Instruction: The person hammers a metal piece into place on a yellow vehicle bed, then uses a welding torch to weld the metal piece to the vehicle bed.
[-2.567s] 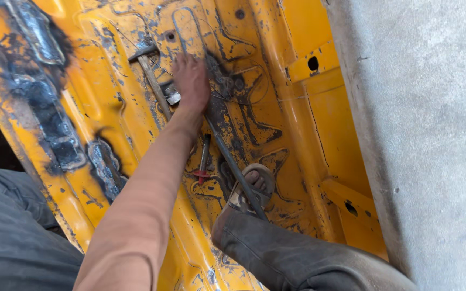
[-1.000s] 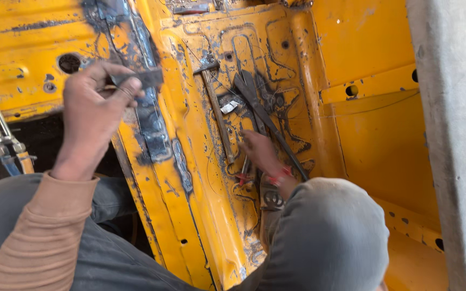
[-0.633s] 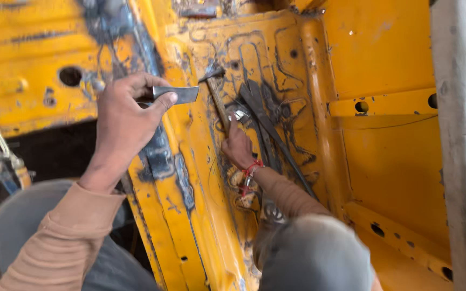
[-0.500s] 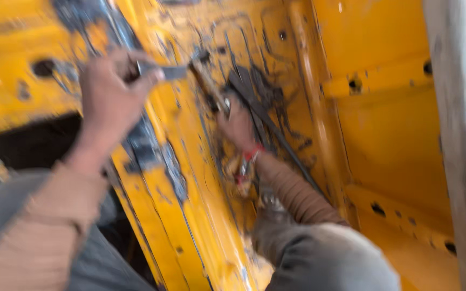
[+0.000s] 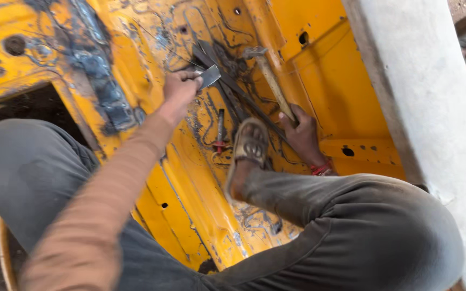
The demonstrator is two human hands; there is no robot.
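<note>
Two bare hands are at work on a scratched yellow sheet-metal panel (image 5: 200, 178) whose paint is scraped through to dark steel in patches. The left hand (image 5: 180, 91) reaches out from a tan sleeve and pinches a small flat metal scraper blade (image 5: 210, 76), fingers clamped on its near end, with the free edge lying against the panel beside a dark worn patch. The right hand (image 5: 302, 132), a red band at its wrist, is wrapped around the lower end of a hammer handle; the hammer (image 5: 268, 78) runs up and away, its steel head resting on the yellow surface just beside a folded ridge. Fingers there are closed tight on the wood.

Between the hands a sandalled foot (image 5: 250, 145) braces on the panel, and a red-handled screwdriver (image 5: 220, 132) lies loose just left of it. Several long dark metal bars (image 5: 233, 91) lie crossed under the blade and the hammer. A grey concrete pillar (image 5: 427, 108) stands at the right.

Judging by the grips, the step in hand looks like setting the blade in position while the hammer is being taken up. A following move would call for holding the blade steady at a shallow angle and lifting the hammer clear of the bars, keeping the left fingers out of its path.
</note>
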